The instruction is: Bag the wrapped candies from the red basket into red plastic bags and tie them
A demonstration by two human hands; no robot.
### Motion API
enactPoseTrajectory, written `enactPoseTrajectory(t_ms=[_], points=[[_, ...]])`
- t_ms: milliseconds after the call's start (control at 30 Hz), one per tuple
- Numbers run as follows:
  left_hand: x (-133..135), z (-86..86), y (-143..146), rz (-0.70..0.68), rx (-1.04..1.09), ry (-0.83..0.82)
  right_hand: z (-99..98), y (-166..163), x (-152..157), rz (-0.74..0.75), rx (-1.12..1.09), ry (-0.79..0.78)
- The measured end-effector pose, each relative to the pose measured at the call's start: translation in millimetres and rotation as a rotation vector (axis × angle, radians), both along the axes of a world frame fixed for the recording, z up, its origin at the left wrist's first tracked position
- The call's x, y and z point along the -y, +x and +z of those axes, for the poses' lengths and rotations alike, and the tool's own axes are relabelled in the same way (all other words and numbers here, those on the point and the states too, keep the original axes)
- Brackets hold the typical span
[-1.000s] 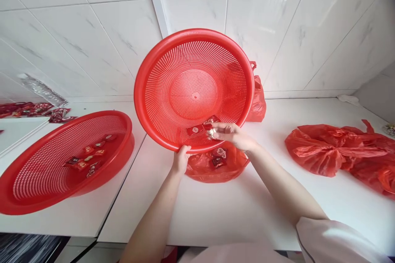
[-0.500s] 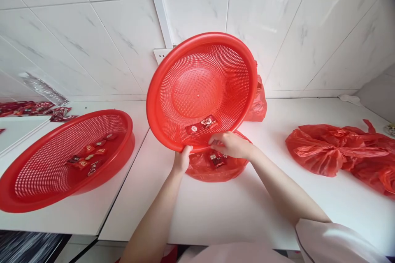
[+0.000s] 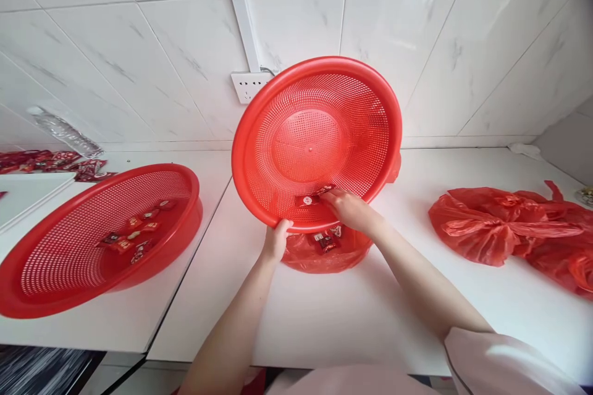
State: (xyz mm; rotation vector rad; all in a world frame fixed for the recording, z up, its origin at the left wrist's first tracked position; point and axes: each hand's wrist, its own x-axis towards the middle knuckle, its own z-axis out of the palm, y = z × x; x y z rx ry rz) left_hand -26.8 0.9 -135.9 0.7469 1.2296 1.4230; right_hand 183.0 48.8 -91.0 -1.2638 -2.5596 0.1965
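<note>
Since a second ago the basket has shifted right, and the right hand is back at the packets after dipping toward the rim. The basket stands tilted at the frame's centre, packets along its lower side. The left hand grips the rim, thumb over it. The right hand's fingers are bent at a packet; from where I stand I can't tell whether they've pinched it. Just below, an open bag sits on the desk.
</note>
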Motion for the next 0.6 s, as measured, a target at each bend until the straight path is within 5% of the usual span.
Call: enactPoseTrajectory(t_ms=[300,433,600], points=[[-4.0,-3.0,-3.0,-0.032,0.037,0.039,18.9,3.1,2.3,-0.046,-0.41,-0.268],[-4.8,-2.3,-4.2,-0.014,0.038,0.057,24.5,1.5,8.2,0.056,-0.487,-0.422],[-2.8,2.0,-2.6,-0.056,0.058,0.066,23.7,-4.4,13.6,0.179,-0.43,-0.328]])
